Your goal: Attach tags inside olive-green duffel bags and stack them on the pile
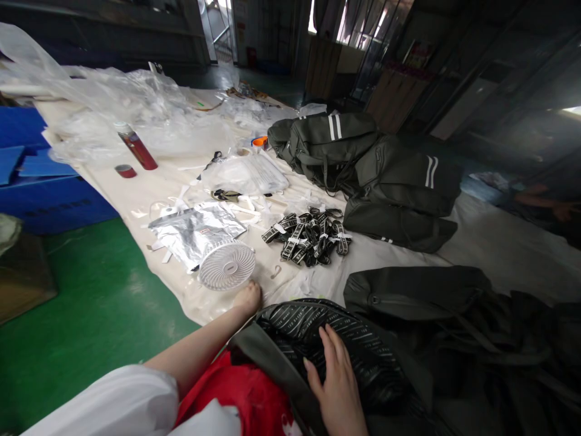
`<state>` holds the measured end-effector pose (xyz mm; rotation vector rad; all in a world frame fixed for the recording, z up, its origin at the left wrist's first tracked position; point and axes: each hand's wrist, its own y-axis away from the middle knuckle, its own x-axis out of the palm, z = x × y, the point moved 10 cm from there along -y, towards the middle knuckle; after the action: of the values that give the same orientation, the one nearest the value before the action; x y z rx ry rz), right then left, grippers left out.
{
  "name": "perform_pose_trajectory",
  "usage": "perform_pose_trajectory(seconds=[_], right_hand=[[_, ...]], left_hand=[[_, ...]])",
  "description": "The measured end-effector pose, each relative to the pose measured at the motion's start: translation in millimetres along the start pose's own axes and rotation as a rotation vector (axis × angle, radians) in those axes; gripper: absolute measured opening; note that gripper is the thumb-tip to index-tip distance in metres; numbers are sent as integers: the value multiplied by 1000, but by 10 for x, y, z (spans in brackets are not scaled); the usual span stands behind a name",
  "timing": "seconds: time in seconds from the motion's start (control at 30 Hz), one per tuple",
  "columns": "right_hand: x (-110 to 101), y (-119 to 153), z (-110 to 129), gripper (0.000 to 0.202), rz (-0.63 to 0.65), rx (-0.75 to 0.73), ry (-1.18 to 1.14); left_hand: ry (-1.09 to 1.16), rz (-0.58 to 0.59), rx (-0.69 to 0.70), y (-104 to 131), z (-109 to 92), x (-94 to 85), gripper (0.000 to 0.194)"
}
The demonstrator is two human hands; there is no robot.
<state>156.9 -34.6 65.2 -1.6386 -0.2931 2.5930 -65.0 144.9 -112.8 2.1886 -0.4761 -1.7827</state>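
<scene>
While the open dark bag (290,363) lies at the table's near edge, its printed lining (336,315) facing up, the right hand (338,381) spreads its fingers over that lining; the left hand (249,297) is curled into a fist near the bag's rim, its hold on the fabric indeterminable. The table (166,272) has its left edge running diagonally above the green floor (104,272); pale cover shows along this edge and between the white fan (227,266), just beyond the left hand, and the strap heap (313,236). Folded dark bags (403,181) bound the right side. Counted: one fan, one strap heap, one red flask (140,150), one short red cylinder (126,171), one silver foil pouch (200,230).
</scene>
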Motion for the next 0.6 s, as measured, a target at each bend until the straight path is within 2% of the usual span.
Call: perform_pose_trajectory(seconds=[0.1, 0.23, 0.47, 0.6], right_hand=[[-22, 3, 25, 55, 7, -5, 11], [-44, 13, 51, 54, 27, -1, 25], [-69, 22, 90, 54, 17, 21, 35], [-97, 42, 118, 53, -15, 15, 17]], left_hand=[[-11, 4, -2, 111, 39, -55, 21], [-4, -5, 21, 351, 83, -232, 24], [14, -99, 46, 821, 103, -731, 27], [184, -186, 125, 950, -18, -1068, 21]])
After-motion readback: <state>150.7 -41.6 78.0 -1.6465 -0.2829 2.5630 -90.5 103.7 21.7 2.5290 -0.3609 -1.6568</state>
